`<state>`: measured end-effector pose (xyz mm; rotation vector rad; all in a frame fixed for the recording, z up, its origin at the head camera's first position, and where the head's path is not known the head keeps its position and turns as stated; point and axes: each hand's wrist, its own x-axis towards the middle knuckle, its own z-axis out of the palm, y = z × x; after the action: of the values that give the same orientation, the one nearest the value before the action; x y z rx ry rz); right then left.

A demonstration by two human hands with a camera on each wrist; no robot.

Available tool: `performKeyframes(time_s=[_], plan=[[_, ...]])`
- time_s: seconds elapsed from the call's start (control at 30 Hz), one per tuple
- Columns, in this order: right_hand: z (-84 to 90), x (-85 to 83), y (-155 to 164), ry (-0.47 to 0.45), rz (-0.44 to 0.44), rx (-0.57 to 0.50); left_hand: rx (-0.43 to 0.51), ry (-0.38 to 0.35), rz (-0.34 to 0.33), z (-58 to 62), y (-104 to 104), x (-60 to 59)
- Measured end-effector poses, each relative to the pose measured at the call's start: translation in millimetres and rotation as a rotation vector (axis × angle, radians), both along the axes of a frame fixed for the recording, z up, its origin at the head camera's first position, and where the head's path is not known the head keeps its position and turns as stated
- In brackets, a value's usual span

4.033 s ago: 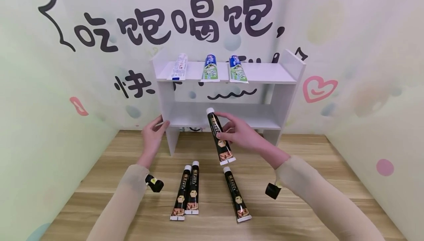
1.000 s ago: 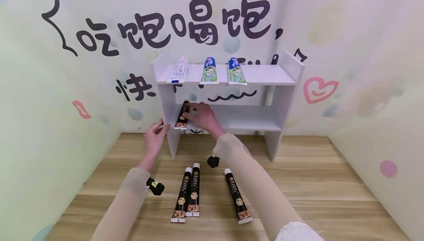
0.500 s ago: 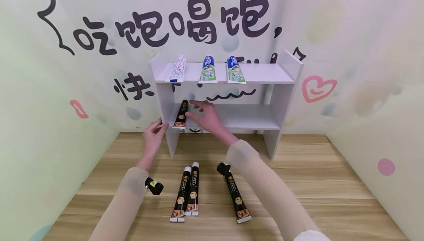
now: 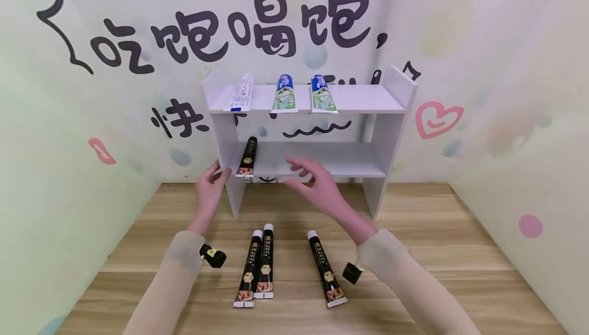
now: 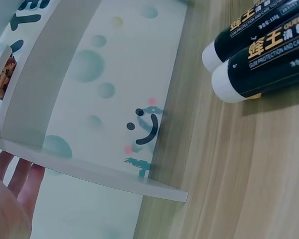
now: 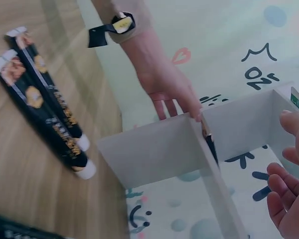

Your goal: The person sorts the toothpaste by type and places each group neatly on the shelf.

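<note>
My left hand (image 4: 210,189) grips the left side panel of a white two-tier shelf (image 4: 317,174), its thumb at the front edge and its fingers behind. In front of the lower tier my right hand (image 4: 317,186) hovers with loosely bent fingers and holds nothing. At the left end of that tier lies a black toothpaste tube (image 4: 248,157), crimped end toward me. Below on the table, two black toothpaste tubes (image 4: 248,268) lie side by side, overlapping slightly. Another black toothpaste tube (image 4: 326,268) lies to their right, slanted, with its white cap toward the shelf.
On the upper tier lie a white toothpaste tube (image 4: 241,92) and two blue-green toothpaste tubes, one in the middle (image 4: 285,93) and one right of it (image 4: 323,93). A printed wall (image 4: 497,94) stands behind the shelf. The wooden table (image 4: 423,253) spans the front.
My right hand carried a black toothpaste tube to the lower tier's left end and let it go. It has since drawn back to the right. My left hand has stayed at the shelf's side.
</note>
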<state>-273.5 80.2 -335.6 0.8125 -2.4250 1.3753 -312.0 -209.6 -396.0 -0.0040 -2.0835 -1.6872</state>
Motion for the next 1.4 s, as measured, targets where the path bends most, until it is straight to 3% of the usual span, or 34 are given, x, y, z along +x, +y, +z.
performKeyframes(time_s=[0.23,0.4,0.73,1.07,1.4], plan=[[-27.6,23.3,26.2,-0.012,-0.026,0.054,0.005,-0.008,0.037,2.1,4.1,0.2],[-46.3,38.5,40.3,-0.079,-0.039,0.048,0.032,-0.029,0.025,2.6,6.1,1.4],[-79.6,59.8,54.0,-0.081,-0.057,0.092,0.016,-0.015,0.031,0.4,4.9,2.6],[-106.6,74.4,63.6,-0.152,-0.002,0.138,0.017,-0.001,0.018,0.6,3.5,3.9],[-122.2,76.6,72.3,-0.198,0.034,0.207,0.019,-0.001,0.005,1.7,3.5,3.4]])
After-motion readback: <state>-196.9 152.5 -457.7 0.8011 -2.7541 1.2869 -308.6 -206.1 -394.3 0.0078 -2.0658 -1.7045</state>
